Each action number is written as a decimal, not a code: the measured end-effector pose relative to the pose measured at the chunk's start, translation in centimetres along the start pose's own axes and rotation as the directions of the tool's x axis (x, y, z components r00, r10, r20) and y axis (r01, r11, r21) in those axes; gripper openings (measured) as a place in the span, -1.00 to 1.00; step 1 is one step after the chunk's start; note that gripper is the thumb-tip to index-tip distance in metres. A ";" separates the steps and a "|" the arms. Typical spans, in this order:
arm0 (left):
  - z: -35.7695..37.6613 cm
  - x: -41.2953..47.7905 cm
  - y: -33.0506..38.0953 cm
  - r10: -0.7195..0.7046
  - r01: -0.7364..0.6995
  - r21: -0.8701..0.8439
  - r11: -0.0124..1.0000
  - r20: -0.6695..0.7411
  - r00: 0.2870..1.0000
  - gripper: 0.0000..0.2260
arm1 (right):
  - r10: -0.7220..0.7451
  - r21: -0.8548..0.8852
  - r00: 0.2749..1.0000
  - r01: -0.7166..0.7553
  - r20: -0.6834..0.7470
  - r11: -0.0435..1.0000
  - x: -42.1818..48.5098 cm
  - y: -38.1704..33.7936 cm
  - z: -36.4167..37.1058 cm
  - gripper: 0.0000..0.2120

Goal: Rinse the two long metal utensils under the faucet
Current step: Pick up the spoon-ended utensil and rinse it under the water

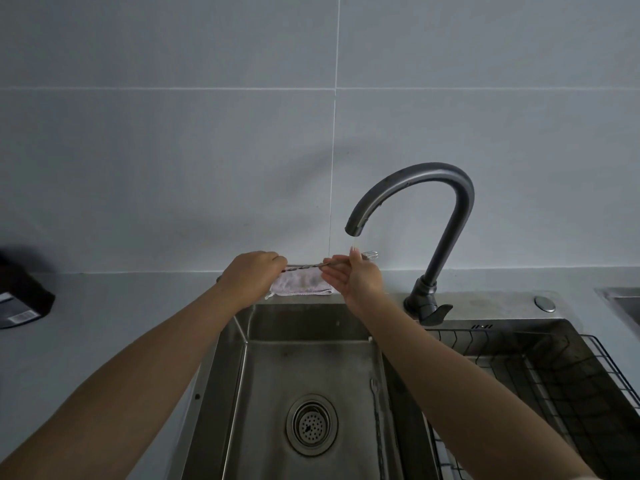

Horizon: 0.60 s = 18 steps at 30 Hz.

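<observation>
A long twisted metal utensil (304,266) is held level above the back of the sink (242,368). My left hand (251,278) is closed on its handle end. My right hand (356,277) pinches its shaft near the forked tip, which sticks out under the spout of the dark curved faucet (415,188). A thin stream of water falls from the spout onto the tip. A second long twisted utensil (376,420) lies in the sink basin along the right wall, its forked end pointing away from me.
A pale folded cloth (301,284) lies on the counter behind the sink. The drain strainer (311,424) sits mid-basin. A black wire rack (540,375) fills the right basin. A dark object with a label (20,299) stands at far left.
</observation>
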<state>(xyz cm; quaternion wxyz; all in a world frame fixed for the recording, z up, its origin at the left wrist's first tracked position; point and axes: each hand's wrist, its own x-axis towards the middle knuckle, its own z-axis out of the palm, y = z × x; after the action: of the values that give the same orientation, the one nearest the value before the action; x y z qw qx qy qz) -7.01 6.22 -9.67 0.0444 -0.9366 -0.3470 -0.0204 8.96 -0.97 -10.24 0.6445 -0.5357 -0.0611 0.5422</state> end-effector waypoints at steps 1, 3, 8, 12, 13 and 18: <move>0.2 0.0 -0.1 0.000 0.000 -0.008 1.000 0.001 1.000 -0.90 | -0.002 0.003 1.000 0.002 0.000 1.000 0.0 -0.1 -0.1 -0.67; 0.4 0.1 -0.1 -0.012 0.012 -0.003 1.000 0.017 1.000 -0.90 | -0.004 0.031 1.000 0.004 0.009 0.999 0.1 -0.2 -0.4 -0.81; 0.3 0.6 0.7 -0.004 0.003 0.016 1.000 0.005 1.000 -0.94 | -0.021 0.126 1.000 0.018 0.021 0.992 -0.4 -0.2 -0.9 -0.90; -0.3 1.2 2.3 -0.003 0.000 0.082 0.997 0.039 0.999 -0.88 | -0.039 0.165 0.999 0.041 -0.015 0.985 -0.5 -0.4 -1.1 -0.96; -0.4 1.3 2.6 -0.003 -0.001 0.108 0.994 0.041 0.999 -0.87 | -0.038 0.143 0.999 0.041 -0.023 0.989 -0.4 -0.4 -1.1 -0.98; -1.0 2.0 3.0 0.002 -0.007 0.163 0.987 0.031 1.000 -0.85 | 0.011 0.067 0.999 -0.009 -0.039 0.998 -0.3 -0.3 -0.8 -0.71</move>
<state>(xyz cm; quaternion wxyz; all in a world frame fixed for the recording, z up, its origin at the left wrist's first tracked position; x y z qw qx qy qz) -3.56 5.18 -8.79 0.1156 -0.9307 -0.3463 0.0225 9.54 -1.69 -10.17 0.6603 -0.5247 -0.0278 0.5366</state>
